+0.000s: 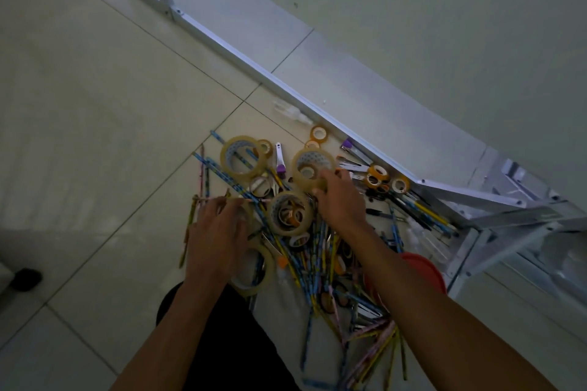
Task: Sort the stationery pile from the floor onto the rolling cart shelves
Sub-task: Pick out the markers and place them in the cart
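A pile of stationery (305, 244) lies on the tiled floor: patterned pencils, large clear tape rolls, small orange tape rolls and purple-handled cutters. My left hand (216, 232) is over the pile's left side and pinches a pencil (254, 200) that lies crosswise at its fingertips. My right hand (340, 197) reaches into the middle, its fingers curled on the rim of a large clear tape roll (309, 165). Another large roll (289, 213) sits between my hands. The white cart frame (476, 200) stands at the right.
A white metal rail (286, 86) runs diagonally along the wall behind the pile. A red round object (422, 267) lies by my right forearm. A dark object (27, 278) sits on the floor at far left. My dark-clothed knee (228, 343) is below.
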